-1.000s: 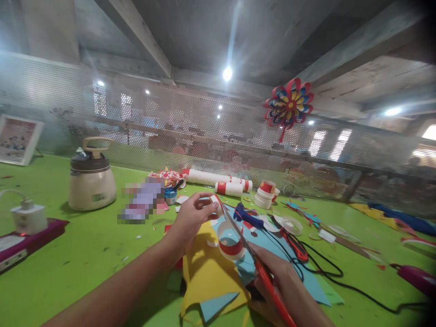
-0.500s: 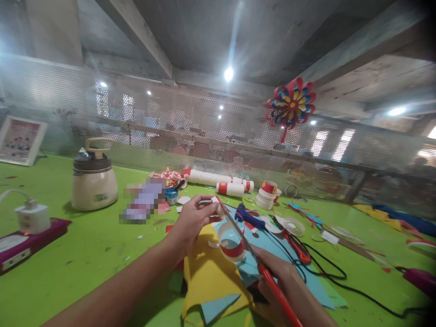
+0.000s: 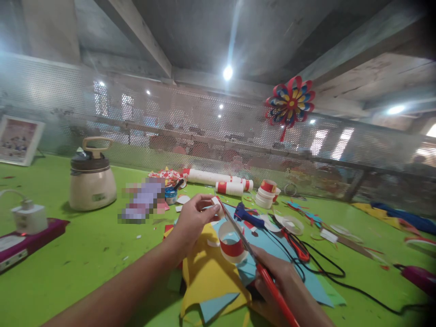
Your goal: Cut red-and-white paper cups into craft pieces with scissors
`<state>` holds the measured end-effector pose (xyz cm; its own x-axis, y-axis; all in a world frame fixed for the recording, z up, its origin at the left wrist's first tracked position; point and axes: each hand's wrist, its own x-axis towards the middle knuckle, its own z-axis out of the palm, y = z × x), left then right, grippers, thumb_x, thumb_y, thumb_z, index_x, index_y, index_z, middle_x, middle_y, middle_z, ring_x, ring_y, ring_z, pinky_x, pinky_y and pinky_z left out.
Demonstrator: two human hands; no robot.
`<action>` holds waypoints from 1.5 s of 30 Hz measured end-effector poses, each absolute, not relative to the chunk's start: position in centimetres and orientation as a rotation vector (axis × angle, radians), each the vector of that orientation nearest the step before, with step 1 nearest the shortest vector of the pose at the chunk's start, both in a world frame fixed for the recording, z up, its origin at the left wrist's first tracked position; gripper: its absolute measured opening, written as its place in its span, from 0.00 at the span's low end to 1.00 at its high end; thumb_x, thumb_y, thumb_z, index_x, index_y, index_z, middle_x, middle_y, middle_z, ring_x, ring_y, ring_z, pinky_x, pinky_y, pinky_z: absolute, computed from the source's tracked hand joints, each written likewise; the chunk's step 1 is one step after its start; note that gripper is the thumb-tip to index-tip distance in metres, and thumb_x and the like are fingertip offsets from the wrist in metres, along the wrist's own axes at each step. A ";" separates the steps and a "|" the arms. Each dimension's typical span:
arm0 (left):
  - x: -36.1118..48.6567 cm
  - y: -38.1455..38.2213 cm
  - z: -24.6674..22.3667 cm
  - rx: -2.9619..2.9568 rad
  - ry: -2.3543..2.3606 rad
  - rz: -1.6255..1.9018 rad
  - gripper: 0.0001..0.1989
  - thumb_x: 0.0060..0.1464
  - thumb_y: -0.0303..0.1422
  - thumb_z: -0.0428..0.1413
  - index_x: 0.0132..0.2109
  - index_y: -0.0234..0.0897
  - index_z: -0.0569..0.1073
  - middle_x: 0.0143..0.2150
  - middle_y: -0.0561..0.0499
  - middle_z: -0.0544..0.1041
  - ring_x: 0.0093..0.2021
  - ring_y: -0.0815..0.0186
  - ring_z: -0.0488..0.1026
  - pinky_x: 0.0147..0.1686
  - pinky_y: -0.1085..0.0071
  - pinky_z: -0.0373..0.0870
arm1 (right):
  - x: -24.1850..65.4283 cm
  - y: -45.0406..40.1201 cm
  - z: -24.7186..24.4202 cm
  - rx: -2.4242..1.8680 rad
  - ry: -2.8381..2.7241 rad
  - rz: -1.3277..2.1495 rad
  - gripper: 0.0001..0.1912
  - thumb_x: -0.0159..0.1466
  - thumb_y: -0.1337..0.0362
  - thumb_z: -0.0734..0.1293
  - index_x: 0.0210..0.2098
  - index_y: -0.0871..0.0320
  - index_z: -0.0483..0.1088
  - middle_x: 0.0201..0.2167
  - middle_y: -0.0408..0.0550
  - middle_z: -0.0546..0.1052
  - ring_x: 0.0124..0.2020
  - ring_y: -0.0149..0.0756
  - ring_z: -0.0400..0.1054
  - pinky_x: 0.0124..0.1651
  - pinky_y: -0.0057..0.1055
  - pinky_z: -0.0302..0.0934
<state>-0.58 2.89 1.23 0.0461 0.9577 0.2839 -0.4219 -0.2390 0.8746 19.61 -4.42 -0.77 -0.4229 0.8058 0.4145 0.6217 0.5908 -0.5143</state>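
Observation:
My left hand (image 3: pixel 195 220) pinches a small white and red strip (image 3: pixel 215 201), seemingly paper, between thumb and fingers. Gripped by its red handles in my right hand (image 3: pixel 277 277) is a pair of scissors (image 3: pixel 241 234), with the blades reaching up to the strip. Just under the blades stands a red and white ring cut from a paper cup (image 3: pixel 232 251). It rests over yellow paper (image 3: pixel 211 277) and blue paper (image 3: pixel 318 285). A loose blue triangle (image 3: pixel 218 307) lies on the yellow sheet. My right fingers are partly hidden behind the handles.
A blue glue gun (image 3: pixel 250 216) with a black cord lies right of the scissors, near red-handled scissors (image 3: pixel 299 250). Stacked paper cups (image 3: pixel 228 187) and cut cup rings (image 3: pixel 265 195) stand behind. To the left are a bottle (image 3: pixel 92 184) and a power strip (image 3: pixel 37 240).
The view has shifted very slightly. Both hands, the strip and the scissors keep nearly the same positions, with the blades still at the strip.

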 end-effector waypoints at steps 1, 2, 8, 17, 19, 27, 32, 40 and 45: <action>-0.6 2.9 1.2 1.120 0.678 1.494 0.19 0.41 0.34 0.66 0.40 0.32 0.71 0.36 0.43 0.76 0.38 0.58 0.74 0.42 0.59 0.71 | 19.6 -4.4 -0.8 -1.124 -2.185 0.378 0.33 0.52 0.75 0.60 0.58 0.56 0.64 0.47 0.46 0.77 0.40 0.42 0.72 0.43 0.30 0.66; -0.6 2.9 1.2 1.126 0.686 1.496 0.19 0.41 0.34 0.66 0.40 0.32 0.71 0.36 0.43 0.76 0.38 0.58 0.74 0.42 0.59 0.71 | 19.6 -4.4 -0.8 -1.119 -2.187 0.381 0.33 0.52 0.75 0.60 0.58 0.55 0.63 0.47 0.45 0.77 0.40 0.42 0.72 0.43 0.30 0.66; -0.6 3.0 1.2 1.185 0.693 1.493 0.16 0.42 0.34 0.65 0.38 0.32 0.72 0.35 0.44 0.76 0.36 0.59 0.74 0.39 0.61 0.72 | 19.7 -4.7 -0.5 -1.155 -2.181 0.368 0.32 0.53 0.75 0.60 0.58 0.53 0.64 0.44 0.41 0.78 0.38 0.39 0.73 0.40 0.26 0.65; -1.2 3.0 1.4 1.093 0.561 1.427 0.15 0.45 0.32 0.63 0.39 0.32 0.70 0.34 0.45 0.74 0.34 0.61 0.74 0.39 0.58 0.72 | 19.7 -4.8 -0.6 -1.189 -2.143 0.340 0.28 0.54 0.75 0.58 0.53 0.54 0.68 0.38 0.40 0.78 0.38 0.39 0.73 0.42 0.27 0.65; -1.3 3.0 1.4 1.081 0.569 1.434 0.15 0.44 0.31 0.64 0.39 0.31 0.71 0.36 0.44 0.74 0.35 0.61 0.74 0.40 0.58 0.72 | 19.7 -4.6 -0.9 -1.142 -2.162 0.339 0.30 0.54 0.76 0.59 0.54 0.53 0.67 0.45 0.41 0.77 0.41 0.40 0.72 0.44 0.28 0.64; -1.0 3.0 1.4 1.152 0.634 1.425 0.17 0.41 0.31 0.65 0.40 0.31 0.73 0.39 0.45 0.74 0.34 0.63 0.72 0.42 0.59 0.71 | 19.9 -4.2 -1.3 -1.147 -2.172 0.379 0.34 0.53 0.78 0.59 0.57 0.52 0.63 0.44 0.41 0.77 0.36 0.35 0.72 0.39 0.25 0.64; -0.9 2.9 1.5 1.147 0.658 1.437 0.18 0.40 0.31 0.65 0.41 0.30 0.72 0.37 0.46 0.73 0.33 0.65 0.71 0.42 0.59 0.71 | 19.8 -4.5 -0.5 -1.140 -2.153 0.390 0.31 0.54 0.76 0.58 0.55 0.54 0.66 0.42 0.43 0.77 0.38 0.38 0.71 0.43 0.27 0.63; -0.8 2.7 1.6 1.124 0.631 1.434 0.16 0.41 0.31 0.65 0.39 0.30 0.73 0.35 0.46 0.75 0.33 0.64 0.72 0.40 0.61 0.71 | 19.7 -4.7 -1.2 -1.230 -2.174 0.257 0.32 0.51 0.77 0.60 0.55 0.55 0.65 0.30 0.39 0.76 0.27 0.32 0.69 0.32 0.22 0.63; -0.7 2.6 1.4 1.109 0.590 1.412 0.14 0.42 0.31 0.64 0.38 0.31 0.73 0.36 0.44 0.76 0.35 0.60 0.74 0.41 0.59 0.71 | 19.7 -4.5 -1.6 -1.204 -2.189 0.243 0.36 0.49 0.78 0.59 0.57 0.55 0.64 0.33 0.40 0.78 0.29 0.32 0.71 0.33 0.21 0.63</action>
